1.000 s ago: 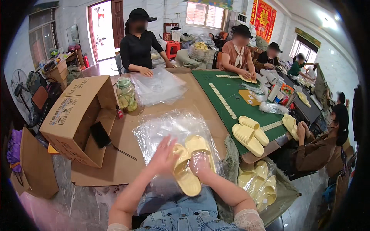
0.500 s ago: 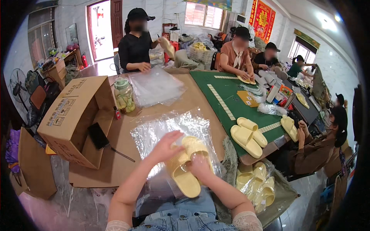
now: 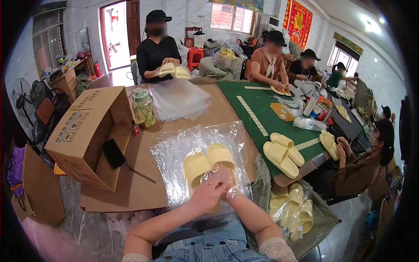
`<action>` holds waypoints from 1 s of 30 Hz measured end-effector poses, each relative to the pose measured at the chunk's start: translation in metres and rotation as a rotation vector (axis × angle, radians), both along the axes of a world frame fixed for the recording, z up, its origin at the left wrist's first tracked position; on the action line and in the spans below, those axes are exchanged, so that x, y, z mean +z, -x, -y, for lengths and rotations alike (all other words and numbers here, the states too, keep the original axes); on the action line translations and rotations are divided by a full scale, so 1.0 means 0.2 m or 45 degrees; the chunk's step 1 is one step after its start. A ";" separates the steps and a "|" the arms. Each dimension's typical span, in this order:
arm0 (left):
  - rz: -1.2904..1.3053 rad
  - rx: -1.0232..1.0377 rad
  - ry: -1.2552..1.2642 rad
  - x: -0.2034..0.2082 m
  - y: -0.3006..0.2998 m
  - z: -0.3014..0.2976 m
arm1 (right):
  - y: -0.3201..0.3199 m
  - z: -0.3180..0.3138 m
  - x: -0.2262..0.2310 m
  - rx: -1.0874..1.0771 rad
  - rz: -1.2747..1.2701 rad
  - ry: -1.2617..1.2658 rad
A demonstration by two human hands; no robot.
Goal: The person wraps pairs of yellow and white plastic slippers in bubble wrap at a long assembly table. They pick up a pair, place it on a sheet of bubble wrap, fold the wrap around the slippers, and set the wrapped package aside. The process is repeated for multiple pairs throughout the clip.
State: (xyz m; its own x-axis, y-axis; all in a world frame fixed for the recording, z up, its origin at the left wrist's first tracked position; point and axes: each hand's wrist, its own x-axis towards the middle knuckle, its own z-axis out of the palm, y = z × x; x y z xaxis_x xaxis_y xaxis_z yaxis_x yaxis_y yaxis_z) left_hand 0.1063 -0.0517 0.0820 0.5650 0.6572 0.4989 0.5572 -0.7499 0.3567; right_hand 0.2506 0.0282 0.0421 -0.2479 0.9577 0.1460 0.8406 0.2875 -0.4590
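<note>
A pair of pale yellow slippers, the left slipper (image 3: pixel 196 164) and the right slipper (image 3: pixel 220 153), lies side by side in front of me, toes away. Shiny clear plastic bags (image 3: pixel 168 153) spread under and around them. My right hand (image 3: pixel 223 175) is closed at the right slipper's opening, fingers partly hidden. Just below it, my left hand (image 3: pixel 207 192) is closed, thumb and fingers together, at clear film lying by my right wrist. Whether the slippers are fully inside the bag, I cannot tell.
At left stands an open cardboard box (image 3: pixel 83 118) with a black phone (image 3: pixel 113 153) on a stick against it. A glass jar (image 3: pixel 143 109) and stacked plastic bags (image 3: pixel 181 99) are beyond. Slippers (image 3: pixel 281 159) sit on the green mat (image 3: pixel 242 98); bagged slippers (image 3: pixel 290 207) lie lower right. Co-workers surround the tables.
My left hand has moved from the left slipper's strap down beside my right hand. The slippers have straightened and shifted away from me. Across the table, a co-worker now holds slippers with both hands.
</note>
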 end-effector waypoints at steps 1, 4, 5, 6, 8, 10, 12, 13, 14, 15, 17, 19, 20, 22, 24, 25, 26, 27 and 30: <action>0.051 -0.006 0.041 0.00 -0.01 0.03 | 0.03 -0.02 0.02 -0.045 -0.050 0.056; 0.074 -0.109 0.272 0.08 -0.05 0.10 | -0.08 -0.23 -0.29 -0.013 0.036 -0.685; 0.101 -0.084 0.260 0.05 -0.03 0.10 | 0.00 -0.22 -0.18 -0.158 0.018 -0.387; 0.128 -0.061 0.248 0.01 -0.02 0.10 | 0.08 -0.21 -0.06 -0.312 0.043 -0.094; 0.154 -0.133 0.290 -0.02 -0.01 0.06 | 0.06 -0.23 -0.08 -0.400 -0.020 -0.132; 0.147 -0.271 0.421 -0.04 0.03 0.02 | 0.05 -0.26 -0.10 -0.467 -0.035 0.012; 0.174 -0.286 0.351 0.03 0.08 0.02 | -0.03 -0.24 -0.24 -0.252 -0.081 -0.443; 0.191 -0.293 0.319 0.06 0.11 0.01 | -0.07 -0.22 -0.30 -0.139 -0.098 -0.666; 0.196 -0.228 0.271 0.04 0.16 -0.03 | -0.06 -0.15 -0.24 -0.082 -0.108 -0.581; 0.200 -0.163 0.222 0.01 0.22 -0.08 | -0.06 -0.04 -0.18 -0.027 -0.117 -0.496; 0.158 0.068 0.110 -0.11 0.30 -0.20 | -0.10 0.22 -0.03 0.171 -0.085 -0.519; 0.037 0.267 0.043 -0.18 0.39 -0.29 | -0.16 0.47 0.26 0.552 -0.011 -0.133; 0.057 0.274 0.141 -0.21 0.41 -0.31 | -0.18 0.57 0.51 0.763 0.031 0.371; 0.076 0.282 0.333 -0.25 0.45 -0.32 | -0.22 0.68 0.76 1.202 -0.523 0.682; -0.016 0.322 0.345 -0.28 0.45 -0.30 | -0.24 0.74 1.04 1.500 -0.888 0.170; -0.028 0.294 0.356 -0.30 0.42 -0.31 | -0.30 0.81 0.97 1.486 -1.171 -0.011; -0.033 0.313 0.342 -0.29 0.41 -0.31 | -0.28 0.85 0.95 1.563 -1.557 -0.195; -0.038 0.309 0.360 -0.28 0.40 -0.30 | -0.26 0.88 0.94 1.644 -1.889 -0.435; 0.006 0.332 0.393 -0.27 0.41 -0.30 | -0.10 0.88 1.27 2.036 -2.154 -0.495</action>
